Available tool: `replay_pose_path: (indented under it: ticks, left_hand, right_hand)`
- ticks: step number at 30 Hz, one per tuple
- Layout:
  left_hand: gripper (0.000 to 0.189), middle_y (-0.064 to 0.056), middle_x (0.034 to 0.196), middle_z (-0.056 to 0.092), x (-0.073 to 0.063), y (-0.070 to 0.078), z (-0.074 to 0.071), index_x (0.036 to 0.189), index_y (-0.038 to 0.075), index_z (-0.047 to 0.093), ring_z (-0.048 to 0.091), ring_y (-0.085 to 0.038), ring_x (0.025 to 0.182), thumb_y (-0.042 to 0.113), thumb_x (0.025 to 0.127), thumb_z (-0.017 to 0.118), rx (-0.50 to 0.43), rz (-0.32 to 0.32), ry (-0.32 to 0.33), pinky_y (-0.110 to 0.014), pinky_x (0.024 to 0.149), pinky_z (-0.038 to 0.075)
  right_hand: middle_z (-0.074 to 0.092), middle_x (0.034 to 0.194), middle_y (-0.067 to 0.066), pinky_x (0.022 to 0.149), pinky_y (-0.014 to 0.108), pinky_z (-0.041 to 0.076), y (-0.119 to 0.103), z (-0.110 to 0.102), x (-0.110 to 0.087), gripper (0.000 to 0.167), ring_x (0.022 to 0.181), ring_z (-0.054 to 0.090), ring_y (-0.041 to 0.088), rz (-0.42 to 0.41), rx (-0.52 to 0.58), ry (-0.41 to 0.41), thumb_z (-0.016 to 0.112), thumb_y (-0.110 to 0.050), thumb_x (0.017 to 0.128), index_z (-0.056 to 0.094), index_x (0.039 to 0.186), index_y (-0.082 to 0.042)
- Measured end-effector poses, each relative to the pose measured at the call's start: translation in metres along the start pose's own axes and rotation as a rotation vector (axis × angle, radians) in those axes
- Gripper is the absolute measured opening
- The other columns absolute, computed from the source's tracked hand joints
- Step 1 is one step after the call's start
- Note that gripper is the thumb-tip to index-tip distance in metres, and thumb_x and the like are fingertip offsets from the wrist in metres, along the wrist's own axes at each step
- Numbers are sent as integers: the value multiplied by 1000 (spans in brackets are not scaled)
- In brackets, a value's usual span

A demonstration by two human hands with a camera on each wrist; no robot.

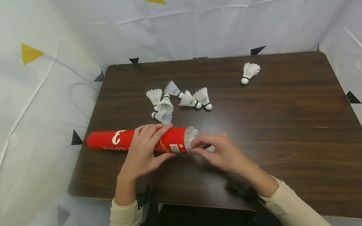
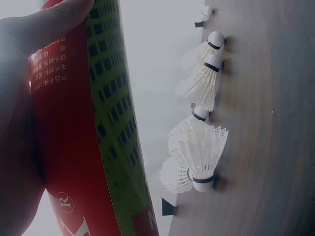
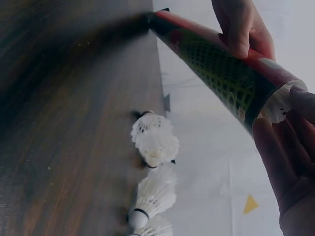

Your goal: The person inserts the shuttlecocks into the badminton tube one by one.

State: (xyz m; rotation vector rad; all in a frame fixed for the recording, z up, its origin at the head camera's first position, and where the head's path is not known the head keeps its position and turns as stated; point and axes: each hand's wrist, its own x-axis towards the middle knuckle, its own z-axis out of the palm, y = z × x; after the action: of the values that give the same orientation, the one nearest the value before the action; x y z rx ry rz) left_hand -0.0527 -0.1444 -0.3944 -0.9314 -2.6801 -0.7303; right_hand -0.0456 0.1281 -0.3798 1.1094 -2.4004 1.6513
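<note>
Head view. The red tube [image 1: 127, 139] lies across the left and centre of the frame, its long axis running nearly left to right, parallel to the long side of the table [image 1: 282, 125]; its mouth is at the right end. The left hand [image 1: 145, 149] grips it from above, fingers over the upper side, thumb at the lower. White feathers [image 1: 192, 133] protrude from the mouth. The right hand [image 1: 219, 150] meets the mouth from the lower right, thumb and forefinger pinching at the feathers' lower edge. The governing relation, as judged here, is axial: the mouth faces the right hand, the nearer of the two to it. Six loose shuttlecocks [image 1: 165, 104] form a cluster above the tube, the lowest just beside it; a lone shuttlecock [image 1: 250, 72] lies at upper right.

Left wrist view. The tube occupies the left of the frame, showing a green panel [image 2: 115, 123]; the left thumb crosses it at upper left. Loose shuttlecocks line the centre right.

Right wrist view. The tube slants from upper centre to the right, its mouth between the right thumb and fingers. Whether its whole length touches the table cannot be told.
</note>
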Motion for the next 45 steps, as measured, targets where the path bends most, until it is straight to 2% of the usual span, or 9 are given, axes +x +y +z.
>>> replay_pose_path:
  ticks: [7,14,19,25,29,37,45]
  left_hand:
    - [90,-1,133,55,0,0,1,148,25,44,49,-21,117,44,70,86,-3,-1,0,-49,103,31]
    - [89,-1,132,56,0,0,4,147,22,46,50,-22,116,44,70,86,6,13,10,-49,102,31]
    - [89,-1,132,56,0,1,5,147,23,46,50,-22,116,45,70,85,12,9,7,-49,102,32]
    - [90,-1,132,56,1,1,5,148,24,44,49,-21,117,45,70,85,11,4,4,-48,102,32]
    - [90,-1,133,56,1,1,5,148,25,44,49,-21,117,46,71,85,12,4,-1,-48,103,32]
    - [89,-2,131,57,1,2,5,147,24,45,50,-21,116,45,71,85,9,5,-3,-49,102,32]
    - [89,-1,132,56,1,2,4,148,24,45,50,-21,116,44,71,85,3,8,-3,-49,102,32]
  right_hand:
    - [71,92,-9,65,25,54,1,1,11,14,79,65,4,55,-39,-104,76,-9,86,70,95,-17]
    - [71,88,-7,63,27,52,8,3,24,14,65,56,5,95,-63,-201,74,-4,85,72,96,-12]
    - [71,83,-9,62,28,51,14,7,33,16,61,52,4,90,-78,-209,77,-6,81,76,96,-11]
    - [69,75,-11,57,23,46,17,11,39,14,55,45,4,73,-105,-189,81,-8,77,78,90,-12]
    - [69,73,-9,59,24,49,16,12,39,11,55,48,4,73,-133,-182,81,-7,76,79,85,-12]
    - [70,73,-7,63,26,51,14,11,37,8,59,53,7,72,-196,-220,79,-4,77,77,82,-11]
    - [69,74,-8,63,25,51,12,9,35,10,60,53,5,64,-170,-243,76,-2,79,75,78,-12]
